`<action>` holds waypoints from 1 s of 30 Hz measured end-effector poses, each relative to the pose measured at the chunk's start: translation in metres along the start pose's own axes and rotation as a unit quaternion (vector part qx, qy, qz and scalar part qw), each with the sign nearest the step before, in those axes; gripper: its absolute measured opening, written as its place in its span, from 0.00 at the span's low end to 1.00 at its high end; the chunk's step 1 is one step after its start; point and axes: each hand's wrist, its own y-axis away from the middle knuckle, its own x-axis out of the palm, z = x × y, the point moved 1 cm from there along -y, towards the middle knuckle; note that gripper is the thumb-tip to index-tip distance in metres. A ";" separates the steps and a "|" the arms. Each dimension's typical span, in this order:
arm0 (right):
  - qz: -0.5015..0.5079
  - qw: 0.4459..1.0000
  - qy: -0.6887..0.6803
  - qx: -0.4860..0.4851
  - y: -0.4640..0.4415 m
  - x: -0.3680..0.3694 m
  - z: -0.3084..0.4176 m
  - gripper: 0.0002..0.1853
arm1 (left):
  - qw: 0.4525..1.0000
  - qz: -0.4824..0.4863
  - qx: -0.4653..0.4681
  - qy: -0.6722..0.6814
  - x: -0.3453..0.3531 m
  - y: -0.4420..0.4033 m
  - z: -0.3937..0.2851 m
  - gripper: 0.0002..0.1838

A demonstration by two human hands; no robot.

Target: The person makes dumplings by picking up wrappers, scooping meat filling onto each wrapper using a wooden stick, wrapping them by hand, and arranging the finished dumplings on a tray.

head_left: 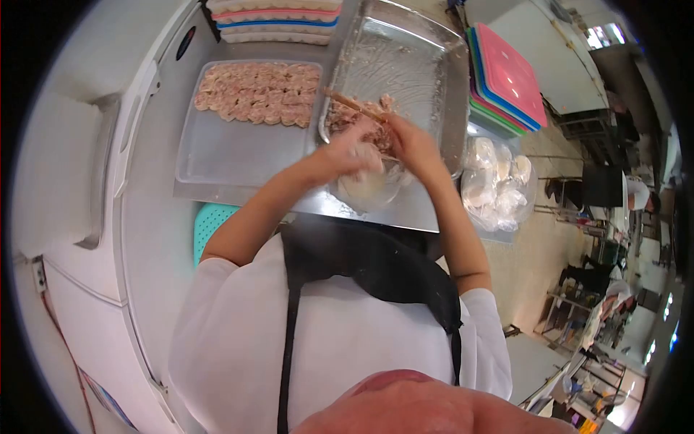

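Wooden stick [354, 105] in right hand [406, 141] crosses meat [340, 116].

Along the left side stands a large white unit [58, 159], similar to a cabinet, with a grey recessed strip [107, 170] in its front; near its lower part a thin reddish cord [66, 352] runs down. The metal table [413, 220] has a shiny surface, which reflects the light. On the right, the floor [531, 289] is smooth and beige. Beyond it the room is long, with dark-legged furniture [571, 293] and crowded shelves [596, 383], rather small to distinguish. Bright white patches [606, 35] shine at the upper right, windows or lamps, one cannot tell.
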 end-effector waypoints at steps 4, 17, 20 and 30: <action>0.083 0.988 0.128 -0.006 -0.006 -0.027 -0.048 0.11 | 0.878 0.011 0.215 -0.428 0.017 -0.006 0.052 0.27; 0.208 0.977 0.028 0.048 0.034 -0.015 -0.033 0.19 | 0.842 -0.016 0.167 -0.513 -0.003 -0.021 0.060 0.16; 0.173 0.983 -0.020 0.057 0.026 -0.018 -0.022 0.18 | 0.794 -0.006 0.201 -0.573 -0.003 -0.025 0.080 0.18; 0.196 0.961 0.195 -0.013 -0.002 0.018 -0.004 0.13 | 0.779 0.015 0.154 -0.608 -0.005 -0.027 0.088 0.20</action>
